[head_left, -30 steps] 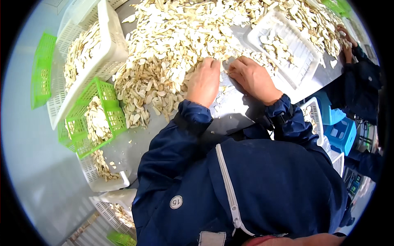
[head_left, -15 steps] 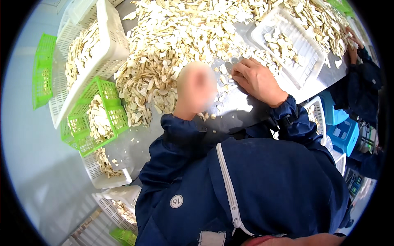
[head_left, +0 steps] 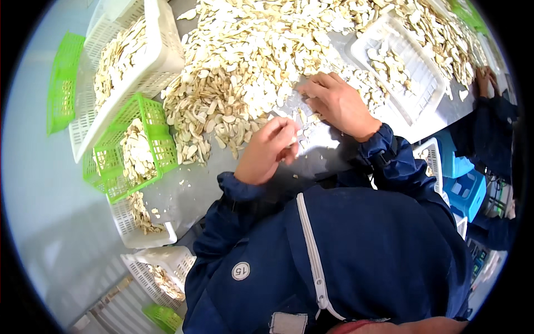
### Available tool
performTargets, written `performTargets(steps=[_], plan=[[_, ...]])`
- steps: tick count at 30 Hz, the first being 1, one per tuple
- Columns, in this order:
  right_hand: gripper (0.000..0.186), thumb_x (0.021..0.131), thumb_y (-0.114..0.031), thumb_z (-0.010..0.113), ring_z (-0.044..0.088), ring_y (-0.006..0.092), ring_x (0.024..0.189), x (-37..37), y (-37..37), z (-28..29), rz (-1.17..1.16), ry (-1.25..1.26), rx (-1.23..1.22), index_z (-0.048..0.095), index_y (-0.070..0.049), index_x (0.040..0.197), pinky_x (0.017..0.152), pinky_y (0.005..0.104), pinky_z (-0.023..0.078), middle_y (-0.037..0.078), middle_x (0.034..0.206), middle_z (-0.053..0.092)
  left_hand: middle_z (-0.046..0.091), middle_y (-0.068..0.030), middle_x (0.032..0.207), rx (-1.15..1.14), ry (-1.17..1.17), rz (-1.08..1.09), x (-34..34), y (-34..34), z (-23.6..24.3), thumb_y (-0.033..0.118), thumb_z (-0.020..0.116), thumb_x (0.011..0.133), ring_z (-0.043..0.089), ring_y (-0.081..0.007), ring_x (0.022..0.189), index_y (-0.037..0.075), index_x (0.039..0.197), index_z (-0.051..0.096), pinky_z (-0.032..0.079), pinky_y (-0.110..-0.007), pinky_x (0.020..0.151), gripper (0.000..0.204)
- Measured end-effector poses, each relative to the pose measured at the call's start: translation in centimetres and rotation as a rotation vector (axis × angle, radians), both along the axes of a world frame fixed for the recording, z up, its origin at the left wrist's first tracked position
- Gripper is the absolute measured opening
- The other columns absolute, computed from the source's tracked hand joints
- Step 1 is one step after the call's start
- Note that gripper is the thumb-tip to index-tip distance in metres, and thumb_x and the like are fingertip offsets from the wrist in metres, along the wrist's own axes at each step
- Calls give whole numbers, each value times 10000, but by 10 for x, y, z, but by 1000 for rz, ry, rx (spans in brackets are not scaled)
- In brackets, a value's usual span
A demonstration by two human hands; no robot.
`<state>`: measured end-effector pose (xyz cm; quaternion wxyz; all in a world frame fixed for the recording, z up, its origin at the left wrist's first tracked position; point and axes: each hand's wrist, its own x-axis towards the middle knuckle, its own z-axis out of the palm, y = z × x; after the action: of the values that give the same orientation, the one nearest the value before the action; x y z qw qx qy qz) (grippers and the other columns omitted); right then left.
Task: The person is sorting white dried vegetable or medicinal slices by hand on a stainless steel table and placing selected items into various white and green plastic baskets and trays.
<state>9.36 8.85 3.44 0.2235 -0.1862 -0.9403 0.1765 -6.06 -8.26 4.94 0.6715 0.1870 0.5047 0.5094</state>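
Observation:
A wide heap of pale, flat dried slices [head_left: 261, 50] covers the grey metal table [head_left: 194, 186], with a browner pile of slices [head_left: 208, 103] at its near left part. My left hand [head_left: 270, 149] is over the table just in front of that browner pile, its fingers curled in; whatever they hold is hidden. At the near edge of the heap my right hand [head_left: 342, 108] bends its fingers down onto the slices. Its fingertips are drawn together, and I cannot make out what lies between them. A few loose slices and crumbs lie between the two hands.
On the left stand a white basket [head_left: 161, 61] and a green basket [head_left: 161, 150], both holding slices. A white tray [head_left: 428, 83] with some slices is at the right. Blue crates [head_left: 466, 192] stand beyond the table's right edge, near another person's hands [head_left: 486, 82].
My left hand has come down and its fingers now show curled near the browner pile. My right hand has shifted left and slightly up, further into the heap's edge.

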Motion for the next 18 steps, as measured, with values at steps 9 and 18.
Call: performTargets(steps=[9, 18], plan=[[223, 890, -53, 660, 669, 355, 874, -16, 1, 8, 87, 55, -96, 690, -61, 1111, 762, 411, 553, 151, 993, 676, 616, -14, 802, 129, 895, 120, -19, -29, -16, 183, 615, 981, 593, -137, 672, 66, 1093, 609, 476, -286, 604, 162], [147, 900, -140, 686, 662, 333, 823, -15, -3, 8, 35, -21, -117, 710, -62, 1023, 723, 410, 554, 126, 904, 670, 682, -157, 931, 128, 1524, -94, 4, -22, -18, 200, 714, 880, 665, -368, 845, 67, 1091, 606, 519, -450, 705, 272]])
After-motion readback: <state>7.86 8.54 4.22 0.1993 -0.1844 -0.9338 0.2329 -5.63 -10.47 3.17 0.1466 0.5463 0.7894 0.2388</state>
